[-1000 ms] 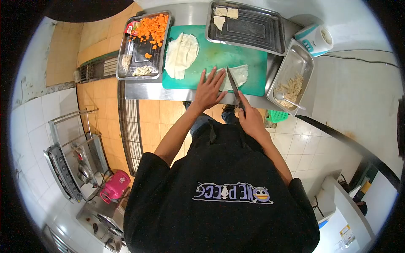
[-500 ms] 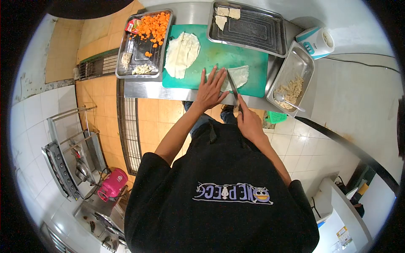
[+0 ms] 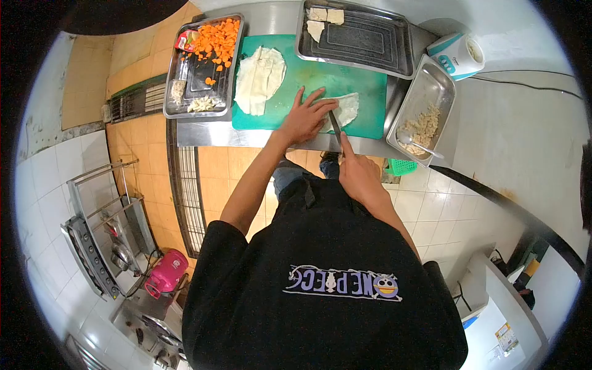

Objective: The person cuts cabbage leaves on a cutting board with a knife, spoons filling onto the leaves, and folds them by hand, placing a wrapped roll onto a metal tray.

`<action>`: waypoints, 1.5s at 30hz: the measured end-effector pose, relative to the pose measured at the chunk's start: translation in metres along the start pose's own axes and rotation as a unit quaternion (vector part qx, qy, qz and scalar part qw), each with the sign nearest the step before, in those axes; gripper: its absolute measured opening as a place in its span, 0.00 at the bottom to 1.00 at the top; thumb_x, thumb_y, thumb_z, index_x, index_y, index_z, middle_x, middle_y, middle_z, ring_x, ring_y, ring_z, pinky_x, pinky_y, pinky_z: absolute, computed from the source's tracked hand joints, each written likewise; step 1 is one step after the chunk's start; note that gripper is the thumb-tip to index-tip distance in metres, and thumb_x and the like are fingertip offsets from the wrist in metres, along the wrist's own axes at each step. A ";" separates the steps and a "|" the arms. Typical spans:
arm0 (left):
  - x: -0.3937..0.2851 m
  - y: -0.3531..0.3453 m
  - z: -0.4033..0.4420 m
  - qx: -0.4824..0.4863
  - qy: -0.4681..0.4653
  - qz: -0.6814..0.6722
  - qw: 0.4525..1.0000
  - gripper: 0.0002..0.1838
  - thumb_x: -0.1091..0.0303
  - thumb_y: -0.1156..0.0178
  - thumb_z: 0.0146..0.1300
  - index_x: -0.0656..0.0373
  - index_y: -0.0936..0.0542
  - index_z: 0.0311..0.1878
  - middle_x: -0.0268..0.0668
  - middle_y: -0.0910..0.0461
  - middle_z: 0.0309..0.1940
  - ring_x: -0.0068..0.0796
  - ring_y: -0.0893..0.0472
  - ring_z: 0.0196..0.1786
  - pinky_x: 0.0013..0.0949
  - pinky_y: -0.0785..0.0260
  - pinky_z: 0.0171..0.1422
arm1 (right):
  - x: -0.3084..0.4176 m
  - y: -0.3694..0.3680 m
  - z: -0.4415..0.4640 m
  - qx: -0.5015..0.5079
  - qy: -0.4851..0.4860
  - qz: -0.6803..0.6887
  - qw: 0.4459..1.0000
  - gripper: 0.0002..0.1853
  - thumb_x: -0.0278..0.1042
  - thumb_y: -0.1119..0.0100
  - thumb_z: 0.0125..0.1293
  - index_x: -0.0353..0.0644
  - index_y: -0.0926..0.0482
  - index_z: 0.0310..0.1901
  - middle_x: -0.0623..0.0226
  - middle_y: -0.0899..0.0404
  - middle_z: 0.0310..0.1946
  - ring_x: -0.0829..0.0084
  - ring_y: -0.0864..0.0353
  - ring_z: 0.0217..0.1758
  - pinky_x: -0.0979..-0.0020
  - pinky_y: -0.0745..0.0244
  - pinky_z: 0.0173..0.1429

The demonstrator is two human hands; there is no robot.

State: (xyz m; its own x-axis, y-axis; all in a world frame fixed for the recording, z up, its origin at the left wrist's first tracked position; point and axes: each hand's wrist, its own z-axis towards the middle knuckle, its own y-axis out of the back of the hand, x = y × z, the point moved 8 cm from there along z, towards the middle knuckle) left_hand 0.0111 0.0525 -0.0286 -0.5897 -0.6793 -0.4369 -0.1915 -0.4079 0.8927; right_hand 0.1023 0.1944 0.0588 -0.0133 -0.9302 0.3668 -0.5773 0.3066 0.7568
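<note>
A green cutting board (image 3: 308, 74) lies on the steel table. My left hand (image 3: 304, 118), fingers spread, rests on the board at the left part of a thin pale dough sheet (image 3: 348, 110), partly covering it. My right hand (image 3: 359, 172) is closed round the handle of a knife (image 3: 335, 125), whose blade lies over the sheet beside my left fingertips. A larger stack of pale sheets (image 3: 260, 80) sits on the board's left side.
On the left is a tray (image 3: 169, 92) with orange pieces, a red packet and pale bits. A dark tray (image 3: 370, 37) holds several pale squares. Right of the board stand a steel pan (image 3: 453, 92) with crumbly filling and a spoon, and a white-and-teal roll (image 3: 459, 55).
The left hand's fingers have shifted and now point more to the right over the sheet. The knife is more upright in view, and the right hand has turned slightly. The whole view has moved a little.
</note>
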 end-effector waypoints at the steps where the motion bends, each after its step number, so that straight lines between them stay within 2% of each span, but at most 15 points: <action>1: 0.002 0.001 0.003 0.017 0.001 0.007 1.000 0.33 0.63 0.35 0.72 0.38 0.29 0.79 0.20 0.32 0.81 0.39 0.46 0.89 0.70 0.63 0.90 | 0.002 0.001 0.000 -0.001 0.003 -0.001 1.000 0.39 0.33 0.47 0.75 0.47 0.45 0.85 0.38 0.13 0.38 0.36 0.13 0.41 0.39 0.22 0.50; 4: 0.010 0.003 0.010 0.065 -0.003 0.040 0.997 0.31 0.68 0.36 0.71 0.35 0.26 0.76 0.15 0.31 0.80 0.36 0.44 0.88 0.71 0.61 0.89 | 0.007 0.001 -0.001 -0.002 -0.001 -0.019 1.000 0.38 0.34 0.46 0.75 0.46 0.44 0.85 0.38 0.13 0.37 0.36 0.13 0.40 0.39 0.21 0.48; 10: 0.015 0.009 0.015 0.072 -0.010 -0.014 0.997 0.28 0.66 0.32 0.70 0.34 0.22 0.72 0.12 0.31 0.80 0.35 0.45 0.88 0.71 0.61 0.90 | 0.007 -0.007 -0.005 -0.002 0.012 -0.070 0.997 0.39 0.32 0.45 0.73 0.41 0.43 0.84 0.41 0.12 0.34 0.39 0.12 0.35 0.39 0.20 0.44; 14: 0.015 0.010 0.013 0.066 -0.012 -0.023 0.997 0.27 0.66 0.32 0.70 0.34 0.22 0.71 0.12 0.32 0.80 0.35 0.46 0.89 0.71 0.61 0.90 | 0.006 -0.009 -0.011 -0.013 0.028 -0.086 0.996 0.39 0.31 0.44 0.71 0.40 0.42 0.84 0.41 0.12 0.33 0.41 0.11 0.34 0.40 0.20 0.42; 16: 0.015 0.007 0.013 0.063 -0.012 -0.024 0.998 0.27 0.66 0.32 0.70 0.34 0.22 0.71 0.12 0.32 0.81 0.35 0.46 0.89 0.71 0.62 0.90 | 0.008 -0.009 -0.010 -0.016 0.036 -0.090 0.995 0.42 0.30 0.41 0.67 0.40 0.43 0.83 0.42 0.13 0.33 0.42 0.10 0.35 0.43 0.17 0.40; 19: 0.016 0.008 0.012 0.056 -0.016 -0.029 0.998 0.27 0.66 0.33 0.70 0.33 0.22 0.71 0.13 0.32 0.81 0.35 0.47 0.89 0.71 0.63 0.90 | 0.011 0.001 -0.017 0.010 0.028 -0.081 0.996 0.39 0.32 0.44 0.71 0.37 0.40 0.82 0.44 0.14 0.29 0.42 0.12 0.32 0.42 0.20 0.40; 26: 0.020 0.004 0.011 0.061 -0.018 -0.033 0.997 0.27 0.66 0.34 0.72 0.33 0.22 0.72 0.13 0.32 0.81 0.36 0.48 0.90 0.72 0.64 0.90 | 0.008 0.008 -0.019 0.002 0.036 -0.093 0.995 0.38 0.33 0.42 0.71 0.39 0.39 0.82 0.45 0.14 0.29 0.43 0.12 0.33 0.43 0.19 0.42; 32: 0.014 0.009 0.011 0.066 -0.023 -0.016 0.997 0.30 0.65 0.35 0.73 0.21 0.24 0.74 0.14 0.35 0.82 0.38 0.49 0.90 0.73 0.65 0.90 | 0.010 0.012 -0.024 0.029 0.042 -0.107 0.993 0.40 0.32 0.42 0.68 0.38 0.39 0.82 0.44 0.12 0.34 0.42 0.10 0.37 0.44 0.17 0.42; 34: 0.012 0.002 0.010 0.104 -0.040 0.036 0.993 0.30 0.61 0.34 0.73 0.15 0.23 0.73 0.15 0.37 0.83 0.41 0.50 0.90 0.75 0.65 0.89 | 0.008 0.012 -0.025 0.030 0.037 -0.100 0.994 0.39 0.33 0.42 0.68 0.38 0.38 0.81 0.43 0.12 0.34 0.42 0.10 0.37 0.44 0.17 0.43; 35: 0.013 0.002 0.010 0.104 -0.040 0.037 0.993 0.30 0.61 0.34 0.73 0.15 0.23 0.73 0.15 0.37 0.83 0.41 0.50 0.90 0.75 0.65 0.89 | 0.009 0.011 -0.025 0.029 0.038 -0.100 0.994 0.39 0.33 0.42 0.68 0.38 0.38 0.81 0.43 0.12 0.34 0.42 0.10 0.37 0.44 0.17 0.43; 37: 0.012 0.003 0.009 0.086 -0.049 0.030 0.995 0.26 0.55 0.33 0.72 0.14 0.20 0.70 0.16 0.38 0.83 0.42 0.51 0.90 0.76 0.64 0.89 | 0.006 0.008 -0.024 0.036 0.025 -0.101 0.994 0.38 0.35 0.42 0.72 0.39 0.39 0.82 0.44 0.13 0.31 0.44 0.11 0.36 0.44 0.18 0.44; 40: 0.010 0.006 0.009 0.066 -0.052 0.001 0.996 0.25 0.49 0.32 0.71 0.14 0.20 0.70 0.16 0.37 0.83 0.42 0.52 0.90 0.77 0.64 0.88 | 0.004 0.002 -0.028 0.030 0.032 -0.115 0.992 0.38 0.35 0.42 0.71 0.39 0.39 0.82 0.45 0.14 0.31 0.44 0.11 0.35 0.44 0.18 0.43; 45: 0.011 0.002 0.010 0.076 -0.052 0.005 0.996 0.24 0.46 0.32 0.71 0.14 0.19 0.69 0.15 0.37 0.83 0.42 0.51 0.90 0.77 0.65 0.88 | 0.001 0.003 -0.034 0.034 0.024 -0.111 0.993 0.39 0.35 0.42 0.71 0.41 0.40 0.83 0.47 0.14 0.30 0.45 0.11 0.34 0.45 0.18 0.43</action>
State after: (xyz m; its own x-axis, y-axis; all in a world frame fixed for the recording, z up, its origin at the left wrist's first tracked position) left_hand -0.0034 0.0503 -0.0301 -0.6691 -0.6121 -0.4214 -0.2976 -0.2989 0.9067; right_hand 0.1283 0.2011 0.0793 0.1583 -0.9625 0.2203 -0.6147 0.0786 0.7849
